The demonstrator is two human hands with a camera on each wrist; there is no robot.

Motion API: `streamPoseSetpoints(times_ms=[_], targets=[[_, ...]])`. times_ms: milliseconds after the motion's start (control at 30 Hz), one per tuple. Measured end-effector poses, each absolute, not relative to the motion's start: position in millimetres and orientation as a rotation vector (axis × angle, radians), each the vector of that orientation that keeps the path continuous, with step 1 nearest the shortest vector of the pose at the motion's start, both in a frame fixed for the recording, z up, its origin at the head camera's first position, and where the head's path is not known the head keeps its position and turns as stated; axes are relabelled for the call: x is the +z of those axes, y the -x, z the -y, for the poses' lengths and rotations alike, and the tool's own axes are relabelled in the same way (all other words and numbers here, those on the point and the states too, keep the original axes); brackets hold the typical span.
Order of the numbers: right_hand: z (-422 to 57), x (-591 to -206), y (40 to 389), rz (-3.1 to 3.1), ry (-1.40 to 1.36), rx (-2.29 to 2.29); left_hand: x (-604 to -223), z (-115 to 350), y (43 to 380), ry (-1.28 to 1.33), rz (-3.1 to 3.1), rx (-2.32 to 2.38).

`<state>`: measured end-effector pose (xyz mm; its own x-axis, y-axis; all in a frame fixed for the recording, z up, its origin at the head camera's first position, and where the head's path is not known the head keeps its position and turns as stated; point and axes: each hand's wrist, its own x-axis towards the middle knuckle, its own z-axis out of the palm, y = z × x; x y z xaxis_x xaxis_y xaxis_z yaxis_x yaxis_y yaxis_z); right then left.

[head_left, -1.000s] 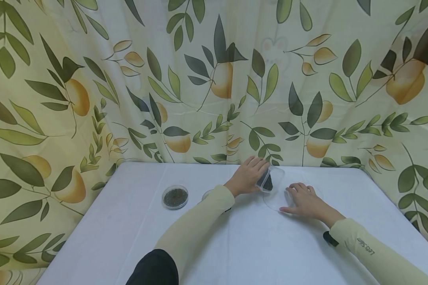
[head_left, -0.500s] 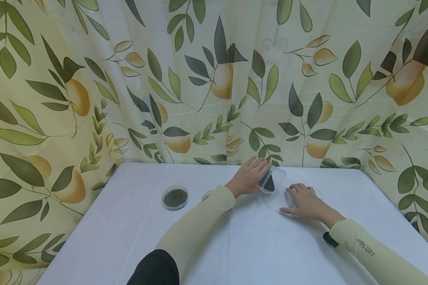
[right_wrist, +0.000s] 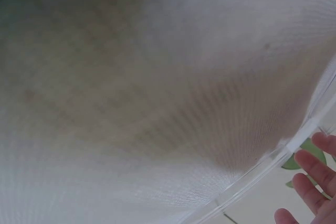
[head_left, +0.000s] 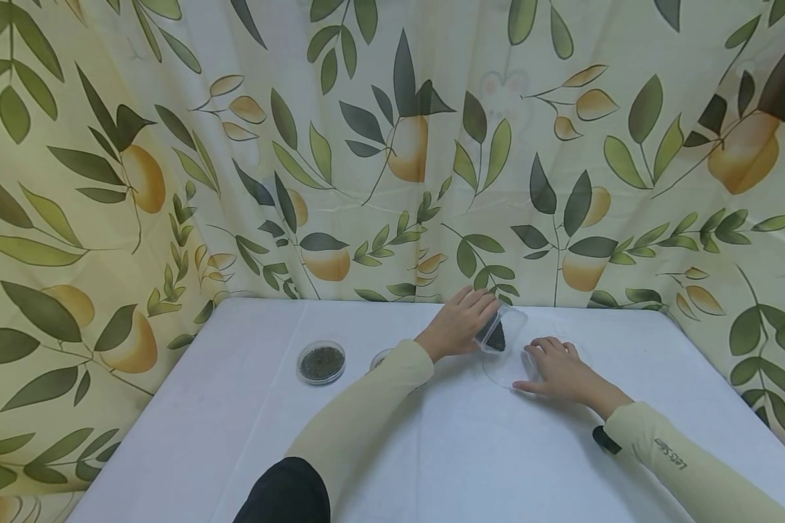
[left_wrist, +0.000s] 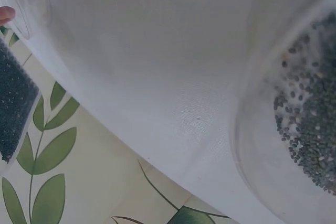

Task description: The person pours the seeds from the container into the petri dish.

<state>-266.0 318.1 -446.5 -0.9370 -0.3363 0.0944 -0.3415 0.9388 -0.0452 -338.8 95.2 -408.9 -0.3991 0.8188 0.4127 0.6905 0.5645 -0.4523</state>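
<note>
My left hand (head_left: 456,323) grips a small clear box (head_left: 495,335) partly filled with fine dark seeds. It is tilted to the right above a clear round dish (head_left: 497,376) on the white table. In the left wrist view the dark seeds (left_wrist: 14,103) fill the box's visible corner. My right hand (head_left: 559,370) holds a clear dish on the right side of the table, thumb and fingers spread around it. In the right wrist view its fingers (right_wrist: 314,170) lie along the outside of the clear rim (right_wrist: 252,179). The hand itself hides much of this dish.
A round clear dish of dark seeds (head_left: 321,362) stands to the left. Beside it, another dish (head_left: 379,357) is mostly hidden behind my left sleeve (head_left: 360,399). The white tablecloth (head_left: 458,450) ends at the back against a leaf-and-fruit patterned curtain (head_left: 392,181).
My left hand and the tilted box have shifted very slightly to the right. The right hand has stayed where it was.
</note>
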Motion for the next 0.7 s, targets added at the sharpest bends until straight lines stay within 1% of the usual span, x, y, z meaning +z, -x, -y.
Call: streamPoseSetpoints(times_ms=[700], targets=[[-320.3,-449.9,268.3,3.008,-0.527,0.089,-407.1,-97.1,335.2,1.223,2.159,0.324]])
